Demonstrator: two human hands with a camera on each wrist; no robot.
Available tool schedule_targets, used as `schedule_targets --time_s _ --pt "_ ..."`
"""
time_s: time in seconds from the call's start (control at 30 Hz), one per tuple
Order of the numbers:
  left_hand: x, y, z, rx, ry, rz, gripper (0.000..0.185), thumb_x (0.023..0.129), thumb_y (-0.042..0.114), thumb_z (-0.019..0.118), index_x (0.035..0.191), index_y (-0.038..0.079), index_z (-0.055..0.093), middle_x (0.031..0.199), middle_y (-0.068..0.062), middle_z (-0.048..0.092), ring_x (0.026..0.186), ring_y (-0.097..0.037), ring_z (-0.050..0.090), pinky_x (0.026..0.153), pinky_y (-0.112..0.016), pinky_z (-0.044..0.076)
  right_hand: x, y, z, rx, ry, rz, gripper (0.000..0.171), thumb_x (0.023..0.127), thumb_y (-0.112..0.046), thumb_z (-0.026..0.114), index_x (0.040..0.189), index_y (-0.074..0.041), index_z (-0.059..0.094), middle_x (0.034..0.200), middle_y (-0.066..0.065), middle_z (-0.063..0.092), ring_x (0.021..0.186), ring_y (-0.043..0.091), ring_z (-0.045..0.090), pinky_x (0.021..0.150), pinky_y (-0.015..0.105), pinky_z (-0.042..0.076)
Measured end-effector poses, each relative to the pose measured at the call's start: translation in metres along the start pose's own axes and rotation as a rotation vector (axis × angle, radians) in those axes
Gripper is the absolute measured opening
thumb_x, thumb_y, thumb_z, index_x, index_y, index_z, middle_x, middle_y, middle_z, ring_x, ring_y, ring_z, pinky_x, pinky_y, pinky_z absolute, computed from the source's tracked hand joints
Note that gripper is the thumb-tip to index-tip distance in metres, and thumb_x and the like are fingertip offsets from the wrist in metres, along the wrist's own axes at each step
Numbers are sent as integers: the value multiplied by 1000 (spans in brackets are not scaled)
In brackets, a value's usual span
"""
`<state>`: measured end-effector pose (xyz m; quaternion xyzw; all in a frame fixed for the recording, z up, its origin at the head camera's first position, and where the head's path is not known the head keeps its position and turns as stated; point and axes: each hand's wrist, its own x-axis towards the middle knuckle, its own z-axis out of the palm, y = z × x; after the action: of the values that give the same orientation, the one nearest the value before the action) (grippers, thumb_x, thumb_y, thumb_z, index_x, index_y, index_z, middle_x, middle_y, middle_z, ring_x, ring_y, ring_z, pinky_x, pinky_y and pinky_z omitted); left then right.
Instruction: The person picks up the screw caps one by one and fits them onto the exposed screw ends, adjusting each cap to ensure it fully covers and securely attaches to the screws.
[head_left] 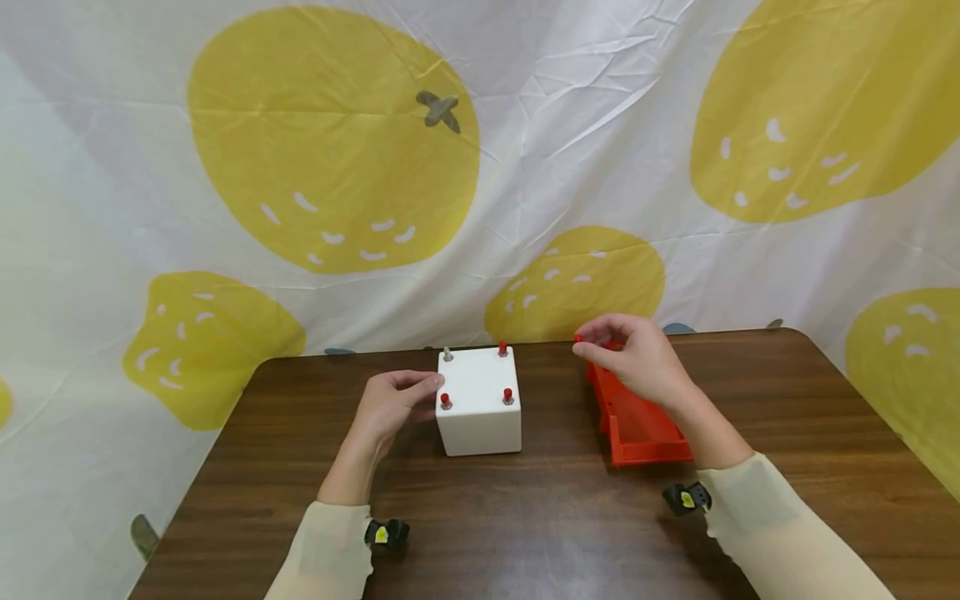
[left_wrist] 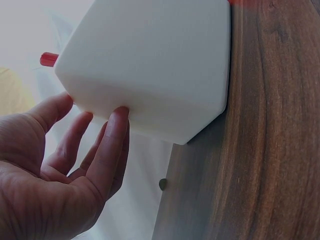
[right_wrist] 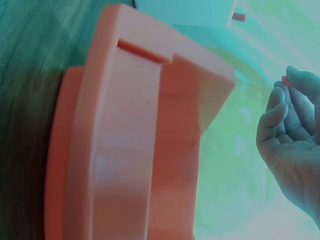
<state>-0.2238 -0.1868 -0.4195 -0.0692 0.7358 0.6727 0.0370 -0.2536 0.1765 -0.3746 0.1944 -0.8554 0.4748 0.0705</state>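
A white box [head_left: 478, 433] stands on the table with a post near each corner of its top. Red caps cover three posts, among them the front-left cap [head_left: 446, 401] and the front-right cap [head_left: 507, 396]; the back-left post [head_left: 447, 354] is bare metal. My left hand [head_left: 386, 407] touches the box's left side, fingertips against its wall and thumb at the top edge, fingers fairly straight. Between thumb and fingertip my right hand [head_left: 637, 360] pinches a small red cap [right_wrist: 285, 80]. It is held in the air by the far end of a red bin [head_left: 651, 452].
The red bin lies right of the box, its far part hidden behind my right hand; its contents are not visible. A patterned cloth [head_left: 570, 167] hangs along the back edge of the wooden table [head_left: 480, 525]. A wrist camera [head_left: 686, 498] sits at each sleeve.
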Motion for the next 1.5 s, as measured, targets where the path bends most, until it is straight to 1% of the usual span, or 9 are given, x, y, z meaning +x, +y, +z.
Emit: schedule_targets --time_s 0.23,0.4,0.57,0.73,0.9,1.07,1.3,1.5 --pt "-1 0 0 -7 4 -6 32 97 19 82 119 -3 77 124 -17 73 101 -24 73 82 -38 66 3 -7 8 51 -5 -14 22 97 -21 83 112 -7 78 101 7 76 90 24 67 69 25 59" --pt "-2 1 0 -3 5 -2 33 97 19 82 120 -3 77 124 -18 73 101 -23 73 83 -38 66 6 -9 12 70 -16 -26 20 97 -19 82 112 -7 78 101 6 76 90 23 67 69 25 59" --pt "-2 1 1 -18 -2 8 33 97 18 82 120 -5 76 122 -19 72 99 -23 73 83 -39 66 9 -14 17 72 -23 -22 23 96 -21 83 113 -6 78 100 3 76 90 23 67 70 27 58" --pt "-2 1 1 -42 -5 2 32 97 16 82 120 -6 76 120 -19 72 97 -22 74 82 -39 66 13 -20 23 77 -25 -22 23 96 -22 83 112 -7 79 99 2 76 91 23 68 74 27 59" --pt "-1 0 1 -23 1 -6 30 97 17 82 118 -3 77 121 -17 73 98 -23 74 81 -39 66 18 -26 29 77 -20 -45 18 95 -21 84 108 -10 80 96 1 76 88 22 68 71 28 58" --pt "-1 0 0 -15 1 -5 31 97 19 82 118 -3 77 120 -18 73 98 -24 74 81 -39 67 24 -30 35 72 -22 -47 15 95 -22 83 107 -12 80 95 0 76 85 22 67 69 29 58" --pt "-1 0 0 -18 3 -4 30 96 18 82 118 -2 78 120 -17 73 98 -24 74 81 -39 66 32 -35 43 71 -36 -61 18 95 -22 83 108 -11 80 96 2 76 85 23 67 69 29 59" --pt "-1 0 0 -25 -1 3 32 96 18 82 118 -4 77 120 -18 72 98 -23 74 82 -39 66 40 -37 52 90 -45 -73 17 94 -20 84 107 -10 80 95 2 77 84 22 68 70 28 59"
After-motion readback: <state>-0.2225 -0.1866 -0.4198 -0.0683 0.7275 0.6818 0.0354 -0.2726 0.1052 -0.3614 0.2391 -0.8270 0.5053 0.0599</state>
